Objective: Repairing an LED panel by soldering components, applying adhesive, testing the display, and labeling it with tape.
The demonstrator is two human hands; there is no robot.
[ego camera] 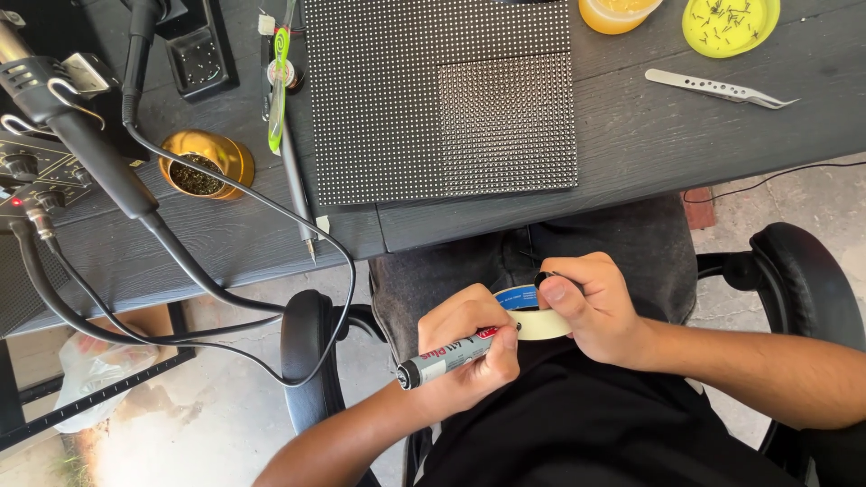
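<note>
Tape roll point(534, 317), cream with a blue core, sits over the person's lap, just below the edge of the dark table point(649, 135). From the head camera, the right hand point(595, 307) is curled round the roll, thumb pressed along its outer band. The left hand point(469, 347) is closed round a grey marker point(448, 357), its capped end sticking out to the left and its tip at the roll; the tip looks to be touching the tape, though the fingers hide the contact. On the table above lie a black LED panel point(440, 99), steel tweezers point(720, 88), a yellow lid point(731, 24) with small parts, and a brass tip cleaner point(206, 162). A soldering iron handle point(90, 144) trails its black cable point(234, 298) down past the chair's armrest point(307, 352).
</note>
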